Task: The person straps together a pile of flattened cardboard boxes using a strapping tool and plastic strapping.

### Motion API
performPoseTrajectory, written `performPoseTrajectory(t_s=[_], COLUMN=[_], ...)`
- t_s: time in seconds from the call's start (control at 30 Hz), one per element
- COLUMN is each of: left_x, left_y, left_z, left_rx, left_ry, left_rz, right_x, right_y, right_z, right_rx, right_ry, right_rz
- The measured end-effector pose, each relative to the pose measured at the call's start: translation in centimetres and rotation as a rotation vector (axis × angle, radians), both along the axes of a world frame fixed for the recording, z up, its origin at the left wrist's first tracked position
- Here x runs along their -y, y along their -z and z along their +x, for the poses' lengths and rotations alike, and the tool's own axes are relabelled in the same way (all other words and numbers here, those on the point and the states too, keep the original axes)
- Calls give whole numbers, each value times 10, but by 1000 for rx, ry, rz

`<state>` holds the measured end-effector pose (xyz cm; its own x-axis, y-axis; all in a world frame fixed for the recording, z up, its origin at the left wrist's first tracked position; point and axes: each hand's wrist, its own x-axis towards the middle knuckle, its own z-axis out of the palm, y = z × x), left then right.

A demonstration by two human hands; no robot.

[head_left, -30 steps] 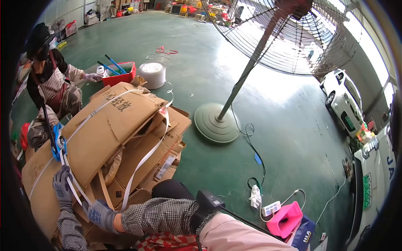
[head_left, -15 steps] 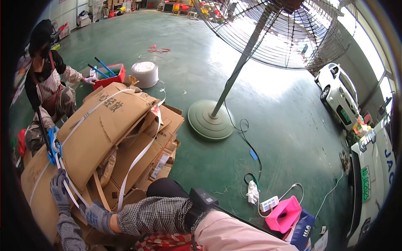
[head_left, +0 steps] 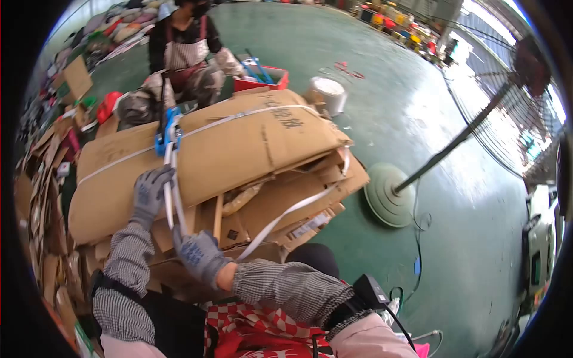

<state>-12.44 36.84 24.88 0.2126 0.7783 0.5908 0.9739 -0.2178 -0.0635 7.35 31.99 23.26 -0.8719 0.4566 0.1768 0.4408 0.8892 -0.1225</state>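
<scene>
A stack of flattened cardboard lies in front of me, with white strapping running over its top and hanging loose along its near side. A blue strapping tool sits on the upper sheet, clamped around the strap. Just below the tool, my left hand, in a grey glove, closes on the white straps that come down from it. Lower and to the right, my gloved right hand grips the same straps near the stack's front edge. Its fingertips are partly hidden.
Across the stack a co-worker crouches, one gloved hand near a red bin with blue-handled tools. A white strap roll stands beyond the stack. To the right is a fan base with a floor cable. Cardboard scraps pile up at left.
My view has swung left, so the stack, co-worker and fan appear farther right. Both hands keep their hold on the straps below the blue tool.
</scene>
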Motion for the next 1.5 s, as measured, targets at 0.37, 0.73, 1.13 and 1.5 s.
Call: performPoseTrajectory(t_s=[0.37, 0.73, 1.13, 1.5], left_x=[1, 1, -1, 1], left_y=[5, 8, 10, -1], left_z=[-6, -9, -10, 0], left_rx=[30, 17, 20, 41], left_ry=[-61, -68, -48, -36], left_rz=[-52, -71, -38, -15], right_x=[-5, -5, -7, -4], right_y=[-17, -13, -16, -7], right_z=[9, 11, 12, 6], right_rx=[26, -19, -3, 15], right_ry=[-35, -38, -44, -26], right_rz=[-121, -126, -123, -53])
